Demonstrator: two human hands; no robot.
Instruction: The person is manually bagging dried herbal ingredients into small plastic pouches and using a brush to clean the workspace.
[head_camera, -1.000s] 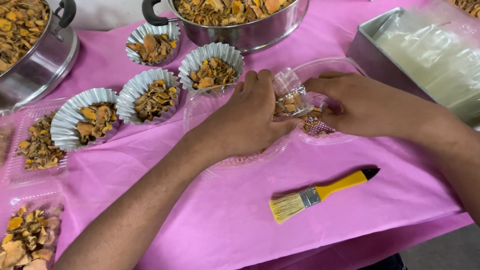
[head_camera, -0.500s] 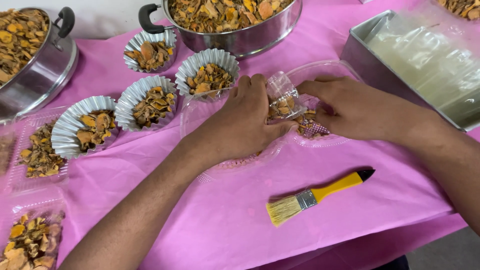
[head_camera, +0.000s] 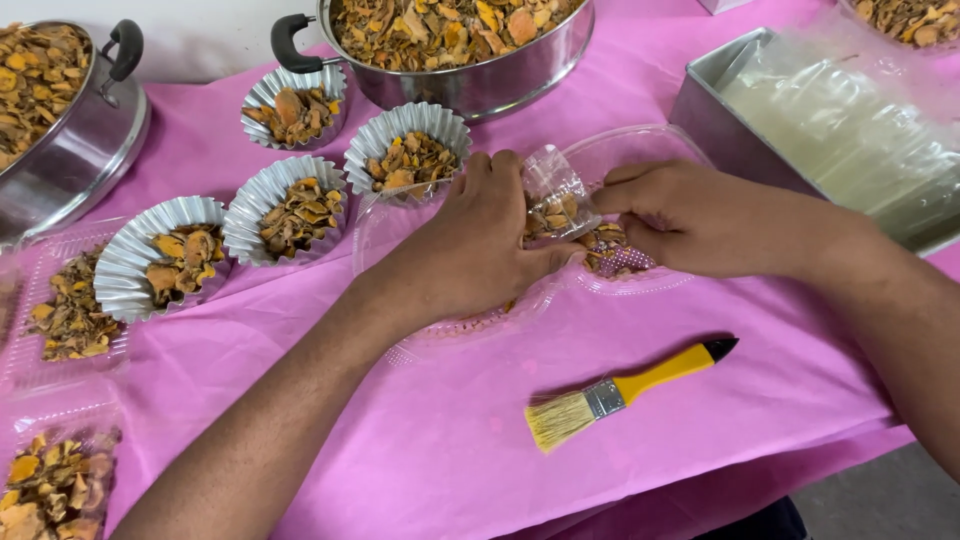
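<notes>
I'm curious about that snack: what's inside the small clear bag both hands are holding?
The small clear bag holds orange-brown dried chips in its lower half. The left hand and right hand cover its bottom edge, so how full it is stays unclear.

left hand (head_camera: 480, 240) + right hand (head_camera: 700, 215) pinch clear packet (head_camera: 555, 195) (dried orange pieces inside) | brush (head_camera: 625, 390) near, on pink cloth (head_camera: 450, 440)

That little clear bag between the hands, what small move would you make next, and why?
Probably tip the rest in: the clear bag is pinched between the left hand and right hand above the clear plastic tray, with orange-brown dried pieces already partly out below its mouth.
</notes>
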